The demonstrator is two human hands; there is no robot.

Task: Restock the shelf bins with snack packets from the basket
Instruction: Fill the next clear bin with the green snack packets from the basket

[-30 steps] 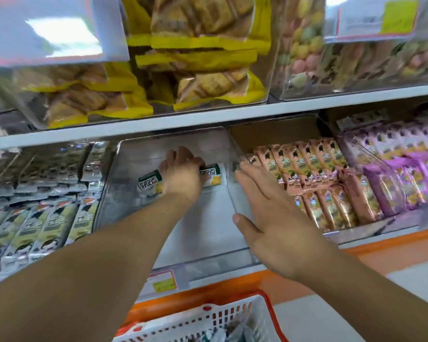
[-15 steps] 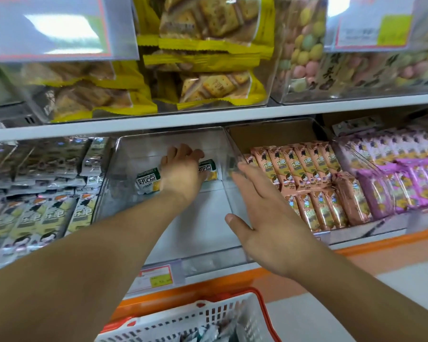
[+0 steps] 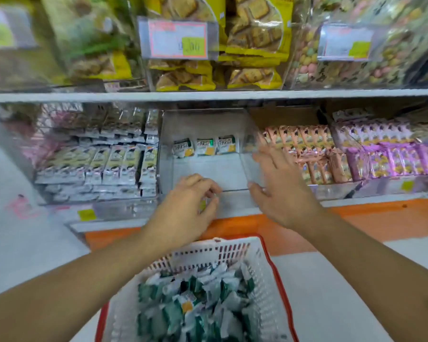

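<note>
Nearest the camera, a white plastic lattice basket with a red rim point(image 3: 232, 250) is seen, heaped with small green-and-white foil snack packets point(image 3: 195, 309). Just beyond its far edge, the left hand point(image 3: 188, 211) is held at the near lip of a clear, almost bare plastic shelf bin point(image 3: 208, 124); its fingers are curled loosely inward, and whether anything is pinched between them cannot be told through the blur. To the right, the right hand point(image 3: 279, 191) is spread wide with straight fingers, and nothing is gripped by it; the palm is laid along the bin's transparent right wall.

Farther in, three matching green-and-white packets point(image 3: 204, 146) are stood in a row against the far part of the bin floor, well apart from both hands. The bin to the left is filled with rows of pale grey-green snack sachets point(image 3: 119, 161). The bin to the right is packed with pink wrapped bars point(image 3: 307, 149), and beyond those, farther right, purple wrapped packets point(image 3: 386, 151) are stacked.

Above the white shelf board point(image 3: 232, 96), yellow bags of square crackers point(image 3: 252, 45) are displayed behind a clear price tag holder point(image 3: 178, 38).
</note>
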